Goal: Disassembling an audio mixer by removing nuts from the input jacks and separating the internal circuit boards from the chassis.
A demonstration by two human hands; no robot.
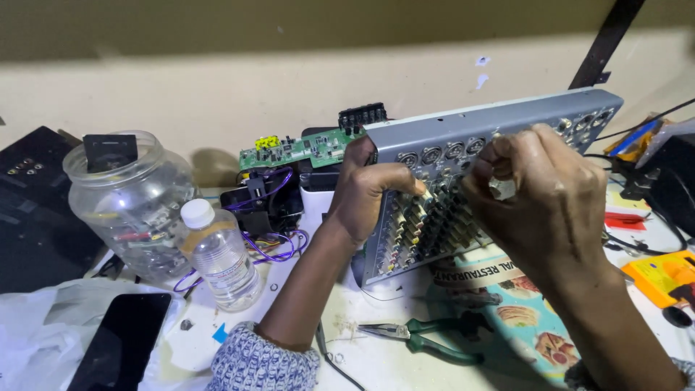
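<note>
Both hands grip the grey mixer (pixel 463 130) (propped on a colourful printed sheet (pixel 521 318)).

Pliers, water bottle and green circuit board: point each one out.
Pliers (pixel 423 339), head view, on the green handles.
Water bottle (pixel 221 257), head view, on its clear body.
Green circuit board (pixel 300 150), head view, on its middle.

Both forearms reached forward and upward from the lower edge of view. The left hand (pixel 369 190) was curled, its grip closed with thumb extended rightward. The right hand (pixel 539 192) was raised, fingers bunched and pinched together.
</note>
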